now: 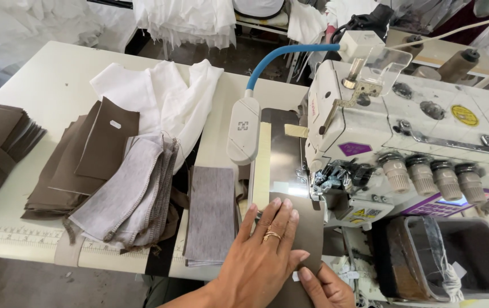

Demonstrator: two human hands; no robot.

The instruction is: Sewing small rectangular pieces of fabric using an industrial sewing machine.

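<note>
A brown fabric piece (pixel 307 228) is pressed flat under the open left hand (pixel 264 251) and pinched by the right hand (pixel 327 288), near the sewing machine's presser foot (pixel 327 179), toward which it needs feeding.

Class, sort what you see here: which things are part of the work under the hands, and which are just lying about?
In use:
left hand
right hand
flat brown fabric piece
white overlock sewing machine

Lying about:
grey-brown stack of stitched fabric pieces
crumpled white cloth
folded grey rectangle of fabric

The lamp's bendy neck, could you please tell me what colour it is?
The neck is blue, seen in the head view.
</note>
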